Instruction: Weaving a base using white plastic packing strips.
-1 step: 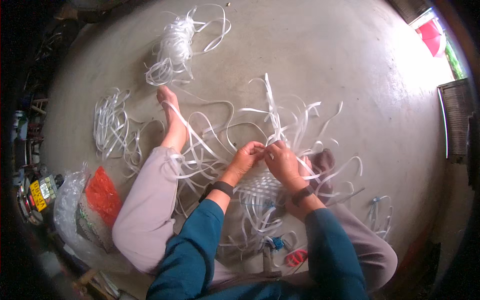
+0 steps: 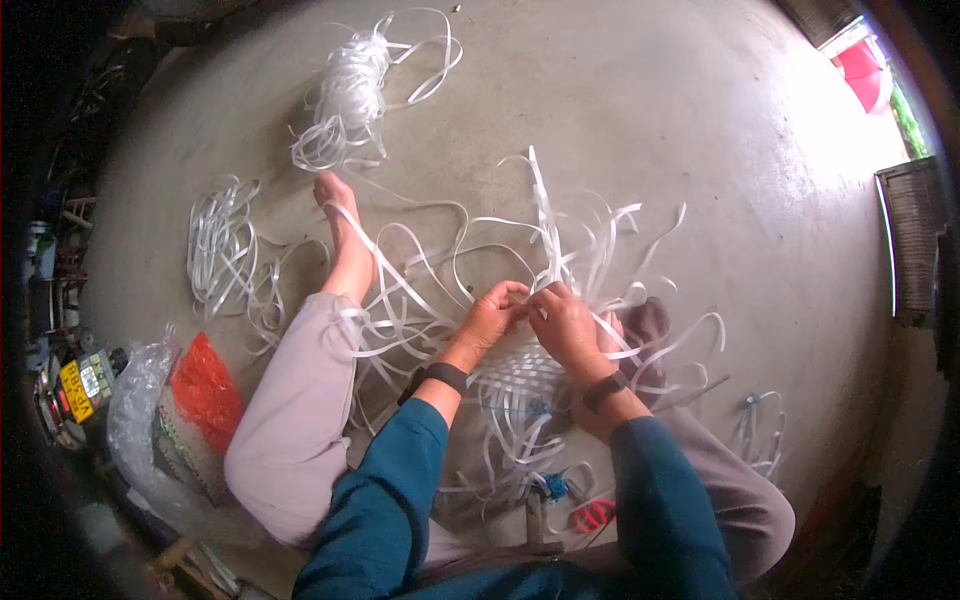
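Observation:
A woven sheet of white plastic strips (image 2: pixel 520 375) lies between my legs, with loose strip ends fanning out on its far and near sides. At its far edge my left hand (image 2: pixel 492 315) pinches a white strip between thumb and fingers. Close against it, my right hand (image 2: pixel 565 325) is closed on the white strips from above; its fingertips are partly hidden. Long strip ends (image 2: pixel 545 215) stand up beyond my hands. Blue ties (image 2: pixel 553 487) sit among the loose strips at the near end, beside red-handled scissors (image 2: pixel 593 515).
A large bundle of white strip (image 2: pixel 350 85) lies on the floor ahead, and a looser coil (image 2: pixel 222 250) lies to the left. Clear plastic wrapping (image 2: pixel 140 420) and a red-orange bag (image 2: pixel 205 375) are by my left knee. More strips with a blue tie (image 2: pixel 752 400) lie right.
Both hands stay in nearly the same place. A loose white strip just beyond my left hand has shifted slightly.

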A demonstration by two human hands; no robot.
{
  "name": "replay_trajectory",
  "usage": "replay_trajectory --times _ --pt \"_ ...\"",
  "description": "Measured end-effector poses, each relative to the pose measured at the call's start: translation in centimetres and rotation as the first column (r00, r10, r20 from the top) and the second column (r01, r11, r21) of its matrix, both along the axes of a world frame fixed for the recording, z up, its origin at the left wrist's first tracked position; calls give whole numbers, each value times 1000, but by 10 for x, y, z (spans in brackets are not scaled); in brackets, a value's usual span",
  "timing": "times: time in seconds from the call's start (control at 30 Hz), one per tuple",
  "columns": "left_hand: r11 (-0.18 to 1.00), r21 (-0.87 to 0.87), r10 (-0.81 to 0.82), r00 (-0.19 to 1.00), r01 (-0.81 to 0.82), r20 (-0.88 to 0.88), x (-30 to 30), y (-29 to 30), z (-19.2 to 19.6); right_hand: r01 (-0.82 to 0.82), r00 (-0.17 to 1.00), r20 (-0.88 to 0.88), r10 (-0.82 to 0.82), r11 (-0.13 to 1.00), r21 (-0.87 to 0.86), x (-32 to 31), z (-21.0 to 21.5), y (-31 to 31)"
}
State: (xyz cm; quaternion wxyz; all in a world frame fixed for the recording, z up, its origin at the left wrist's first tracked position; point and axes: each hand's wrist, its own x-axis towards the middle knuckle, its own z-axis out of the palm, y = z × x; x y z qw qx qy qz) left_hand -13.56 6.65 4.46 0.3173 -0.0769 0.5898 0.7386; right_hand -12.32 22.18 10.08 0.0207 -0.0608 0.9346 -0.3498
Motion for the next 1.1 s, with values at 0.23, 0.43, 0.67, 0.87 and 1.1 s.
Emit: replay_trajectory --times 0.23,0.43,0.67,0.87,1.1 --pt "996 -87 -26 998 21 -59 3 -1 1 -53 997 -53 54 998 16 5 0 -2" --pt "992 -119 11 984 -32 -176 1 2 -7 5 995 -103 7 993 118 11 -3 -11" --pt "996 55 70 996 -68 -51 4 -2 -12 37 992 -127 -14 984 177 24 -7 -15" --pt "998 -63 26 999 -24 35 1 -4 3 -30 983 -169 69 975 222 34 -11 -13" --pt "1000 28 -6 989 2 151 2 -7 -1 -10 980 -192 45 984 180 40 -12 -14"
